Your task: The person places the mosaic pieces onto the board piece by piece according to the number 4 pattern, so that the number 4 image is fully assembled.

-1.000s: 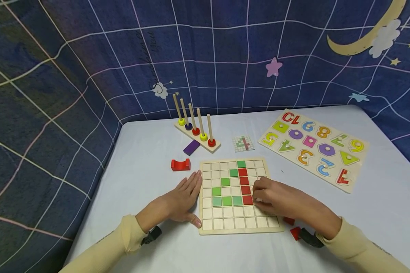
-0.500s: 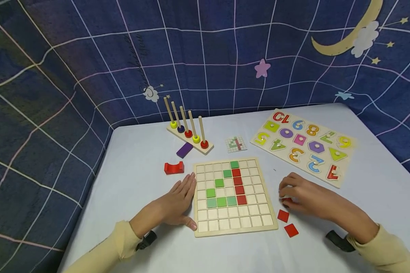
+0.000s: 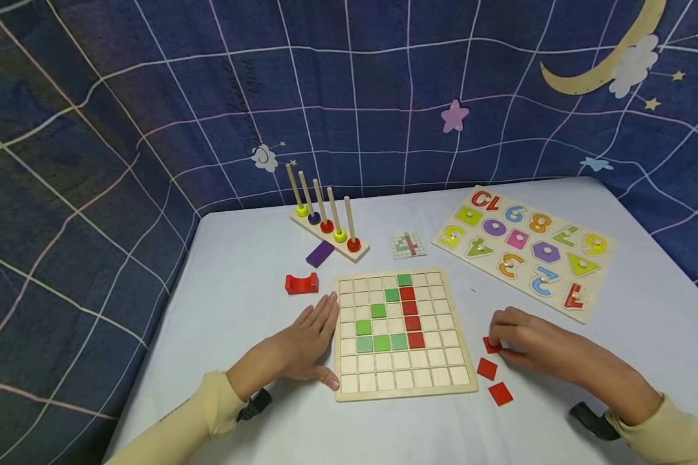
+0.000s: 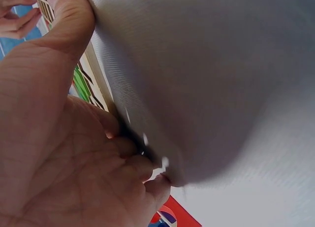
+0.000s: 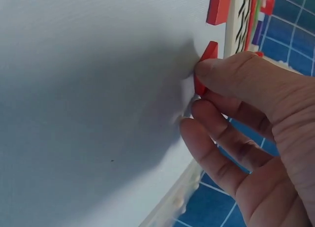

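Note:
A wooden grid board [image 3: 407, 394] lies on the table with green tiles [image 3: 379, 310] in a rough triangle outline and a column of red tiles [image 3: 411, 323] set in its squares. My left hand [image 3: 305, 339] lies along the board's left edge, fingers straight, fingertips and thumb touching the rim. Right of the board, my right hand [image 3: 538, 342] pinches a loose red tile [image 5: 211, 52] between thumb and forefinger, low over the cloth. In the right wrist view its other fingers are loosely bent. Two more loose red tiles, one nearer [image 3: 486, 369] and one nearest me [image 3: 500, 393], lie beside the board.
Behind the board are a pattern card [image 3: 407, 245], a peg stand [image 3: 357, 253] with coloured rings, a purple block [image 3: 320, 254] and a red notched block [image 3: 302, 284]. A number puzzle board [image 3: 523, 252] lies at the back right. Patterned curtain surrounds the back and left.
My right hand has moved from the lowest red tile on the board out to the right, and now pinches the farthest loose red tile. My left hand has stayed at the board's edge.

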{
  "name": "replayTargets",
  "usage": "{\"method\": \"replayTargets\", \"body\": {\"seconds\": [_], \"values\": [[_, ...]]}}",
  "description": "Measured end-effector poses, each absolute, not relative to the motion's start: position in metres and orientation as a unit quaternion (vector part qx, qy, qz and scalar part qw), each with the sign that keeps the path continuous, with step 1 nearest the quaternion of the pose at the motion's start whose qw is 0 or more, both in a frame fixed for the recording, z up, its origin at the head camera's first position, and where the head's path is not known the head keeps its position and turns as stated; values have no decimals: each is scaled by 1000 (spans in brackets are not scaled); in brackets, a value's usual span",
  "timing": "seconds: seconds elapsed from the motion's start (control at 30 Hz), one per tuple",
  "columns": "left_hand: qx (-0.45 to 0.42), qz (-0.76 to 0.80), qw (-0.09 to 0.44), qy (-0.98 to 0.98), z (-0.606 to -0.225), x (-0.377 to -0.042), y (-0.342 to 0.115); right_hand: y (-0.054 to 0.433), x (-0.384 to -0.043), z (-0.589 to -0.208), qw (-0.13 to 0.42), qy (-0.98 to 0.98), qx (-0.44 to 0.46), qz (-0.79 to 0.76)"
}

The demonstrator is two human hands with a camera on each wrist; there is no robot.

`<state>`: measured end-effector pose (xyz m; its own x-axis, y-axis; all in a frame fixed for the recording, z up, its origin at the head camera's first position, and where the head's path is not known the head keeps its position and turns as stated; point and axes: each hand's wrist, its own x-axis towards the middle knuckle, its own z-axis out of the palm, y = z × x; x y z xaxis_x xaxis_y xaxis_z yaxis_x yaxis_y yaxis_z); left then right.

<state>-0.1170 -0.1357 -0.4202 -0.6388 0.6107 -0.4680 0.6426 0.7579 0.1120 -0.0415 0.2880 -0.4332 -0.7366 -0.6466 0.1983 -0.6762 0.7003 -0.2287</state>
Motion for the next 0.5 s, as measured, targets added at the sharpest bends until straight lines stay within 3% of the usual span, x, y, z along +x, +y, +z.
{"method": "replayTargets", "body": {"seconds": [0.3,0.5], "values": [[346,-43,248,904,-420,-117,-135,278,-45,-429,111,-906,381,146],[346,-26,252,904,-425,-119,-137,252,-48,-424,91,-897,399,169]]}}
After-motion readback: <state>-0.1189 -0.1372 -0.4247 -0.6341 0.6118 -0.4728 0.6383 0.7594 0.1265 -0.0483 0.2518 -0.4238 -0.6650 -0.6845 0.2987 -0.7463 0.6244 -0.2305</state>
